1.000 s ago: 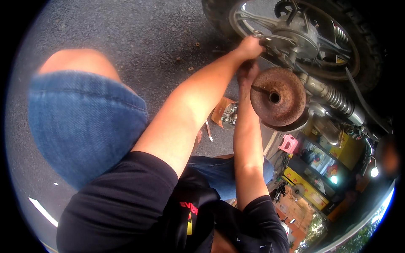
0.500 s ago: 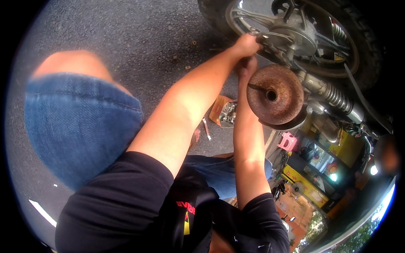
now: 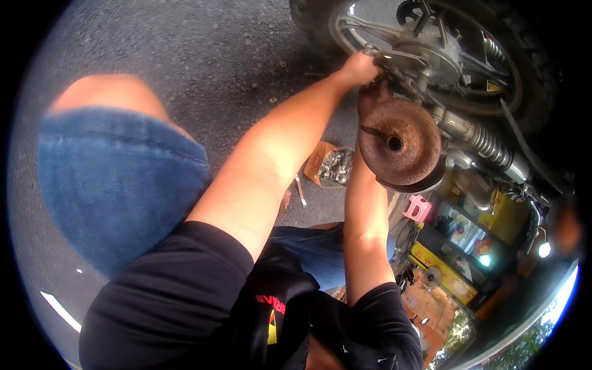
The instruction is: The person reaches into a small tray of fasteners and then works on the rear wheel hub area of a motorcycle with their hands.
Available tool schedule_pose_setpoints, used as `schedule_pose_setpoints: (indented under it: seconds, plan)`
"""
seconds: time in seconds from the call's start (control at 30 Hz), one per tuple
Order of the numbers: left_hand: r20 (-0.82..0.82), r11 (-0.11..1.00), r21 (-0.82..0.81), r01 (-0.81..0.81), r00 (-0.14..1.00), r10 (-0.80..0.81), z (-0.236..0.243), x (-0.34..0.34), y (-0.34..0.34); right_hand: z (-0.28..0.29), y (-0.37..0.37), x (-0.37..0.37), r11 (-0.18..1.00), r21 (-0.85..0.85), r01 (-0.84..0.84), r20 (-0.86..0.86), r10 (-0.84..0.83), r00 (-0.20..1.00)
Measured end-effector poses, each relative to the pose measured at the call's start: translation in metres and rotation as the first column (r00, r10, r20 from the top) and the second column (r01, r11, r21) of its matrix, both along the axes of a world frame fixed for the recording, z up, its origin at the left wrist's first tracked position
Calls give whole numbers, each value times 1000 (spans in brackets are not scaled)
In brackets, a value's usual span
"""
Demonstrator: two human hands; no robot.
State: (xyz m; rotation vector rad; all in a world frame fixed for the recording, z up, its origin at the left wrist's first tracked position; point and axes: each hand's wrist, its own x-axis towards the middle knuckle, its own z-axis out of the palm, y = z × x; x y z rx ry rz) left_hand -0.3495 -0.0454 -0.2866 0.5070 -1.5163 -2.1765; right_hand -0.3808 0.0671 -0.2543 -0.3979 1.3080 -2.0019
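Note:
My left hand is closed at the lower side of a motorcycle's rear wheel hub. Beside its fingers shows a small metal ring end, and what the fingers grip is hidden. My right hand is raised just below the left, close to the same metal parts. The rusty round end of an exhaust muffler partly covers it, so its fingers do not show. A spring shock absorber runs to the right of the muffler.
On the asphalt, a cardboard box of nuts and bolts stands between my forearms. Near it lies a thin metal piece. Several small nuts are scattered further left. A pink stool stands behind the motorcycle. The tyre is at upper right.
My right hand has shifted a little to the right and is now more covered by the muffler. The left hand stays almost in place. The box of nuts shows more fully.

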Motion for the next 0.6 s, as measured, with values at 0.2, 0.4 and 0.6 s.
schedule_pose_setpoints:
  seconds: [0.2,0.4,0.6]
  plan:
    - [-67,987,12,-161,985,161,-5,2,-1,-7,-3,-11,999,46,26,128,-32,991]
    - [-46,992,39,-124,991,125,7,12,-1,-9,4,-24,997,0,-76,159,75,984]
    - [-109,986,-5,-168,980,166,-8,5,-4,-11,-1,-17,951,-181,-251,215,287,933]
